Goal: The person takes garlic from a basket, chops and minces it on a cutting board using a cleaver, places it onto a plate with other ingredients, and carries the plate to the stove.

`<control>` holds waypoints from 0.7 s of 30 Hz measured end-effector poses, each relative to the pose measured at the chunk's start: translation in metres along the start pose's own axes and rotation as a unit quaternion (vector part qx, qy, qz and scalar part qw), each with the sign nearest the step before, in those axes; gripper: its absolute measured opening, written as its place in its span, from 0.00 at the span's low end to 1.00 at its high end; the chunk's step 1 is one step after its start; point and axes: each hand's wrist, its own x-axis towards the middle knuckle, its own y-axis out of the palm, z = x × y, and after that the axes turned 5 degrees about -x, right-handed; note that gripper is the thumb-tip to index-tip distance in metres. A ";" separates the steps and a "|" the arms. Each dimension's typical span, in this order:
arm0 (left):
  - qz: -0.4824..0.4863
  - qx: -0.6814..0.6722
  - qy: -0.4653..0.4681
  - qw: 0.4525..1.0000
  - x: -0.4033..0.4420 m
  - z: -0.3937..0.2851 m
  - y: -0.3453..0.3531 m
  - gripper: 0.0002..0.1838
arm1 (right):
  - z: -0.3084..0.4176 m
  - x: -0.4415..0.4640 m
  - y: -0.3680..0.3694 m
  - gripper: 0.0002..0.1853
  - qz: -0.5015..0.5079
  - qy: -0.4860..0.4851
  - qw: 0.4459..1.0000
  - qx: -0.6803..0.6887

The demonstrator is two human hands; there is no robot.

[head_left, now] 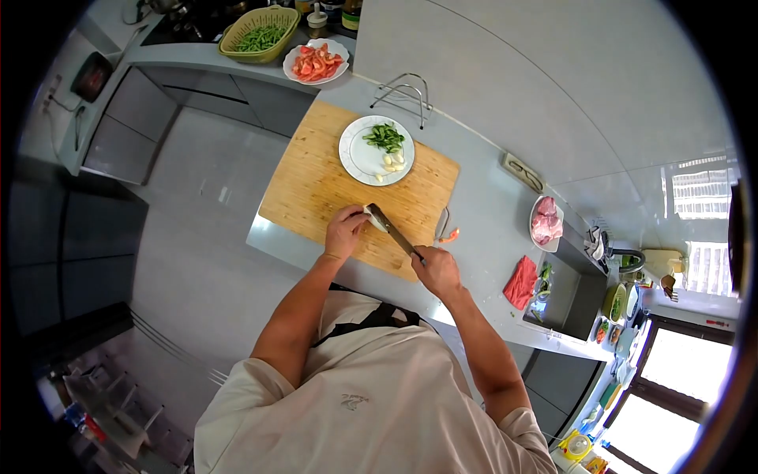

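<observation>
My right hand (437,272) is closed round the handle of a knife (395,233) over the wooden cutting board (308,178). At the knife's far end, a white piece of food (377,221), too small to name surely, lies beside the blade. The fingers of my left hand (345,231) are bent together at that piece, near the blade's tip; what they pinch is hidden. Farther up the board sits a white plate (359,162) with cut green pieces (384,137) and peeled garlic cloves (391,163).
Behind the board stands a metal rack (404,91). A plate of cut tomatoes (317,63) and a basket of green beans (260,37) are at the upper left. To the right are a bowl of meat (546,221), a red cloth (520,283) and the sink (564,296).
</observation>
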 end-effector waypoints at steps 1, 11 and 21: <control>0.003 -0.004 -0.004 1.000 0.000 -0.001 -0.001 0.14 | 0.001 0.000 0.000 0.12 0.000 0.000 1.000 -0.002; 0.003 0.016 0.018 1.000 0.003 0.001 0.000 0.12 | 0.007 0.008 -0.005 0.13 0.026 0.009 1.000 0.003; -0.001 0.024 0.021 0.999 0.005 -0.003 0.000 0.12 | 0.022 0.035 0.001 0.15 0.083 0.037 0.995 -0.039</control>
